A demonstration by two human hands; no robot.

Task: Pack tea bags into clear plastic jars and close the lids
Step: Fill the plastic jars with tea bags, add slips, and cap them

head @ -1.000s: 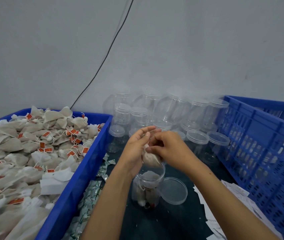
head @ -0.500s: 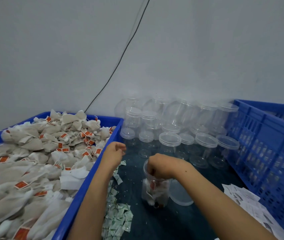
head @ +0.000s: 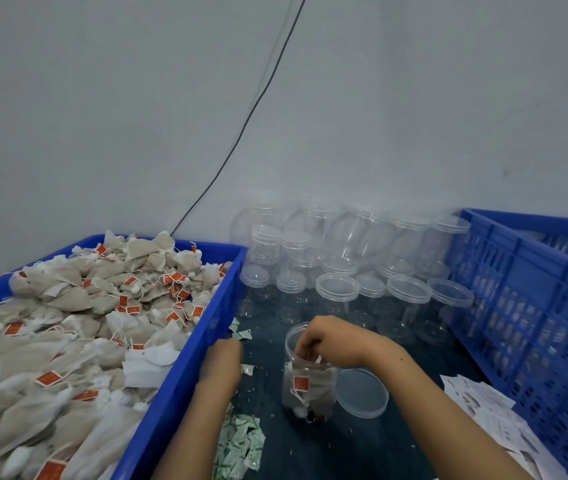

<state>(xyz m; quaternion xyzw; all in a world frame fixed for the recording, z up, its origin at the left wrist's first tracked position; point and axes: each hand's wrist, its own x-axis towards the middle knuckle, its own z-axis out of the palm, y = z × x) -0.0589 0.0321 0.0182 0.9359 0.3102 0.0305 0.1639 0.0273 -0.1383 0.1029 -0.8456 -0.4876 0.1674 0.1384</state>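
My right hand (head: 331, 341) has its fingers curled down inside the open jar (head: 307, 375), pushing tea bags in — press flat, tags tucked. Left hand (head: 223, 358) by the blue crate (head: 185, 358) rim; grip unclear. Lid (head: 362, 393) just beside the jar.

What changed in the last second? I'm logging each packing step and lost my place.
The right hand pushed the tea bag down and is now inside the open jar. The left hand let go of it and moved left to the blue crate wall. The loose lid stayed beside the jar.
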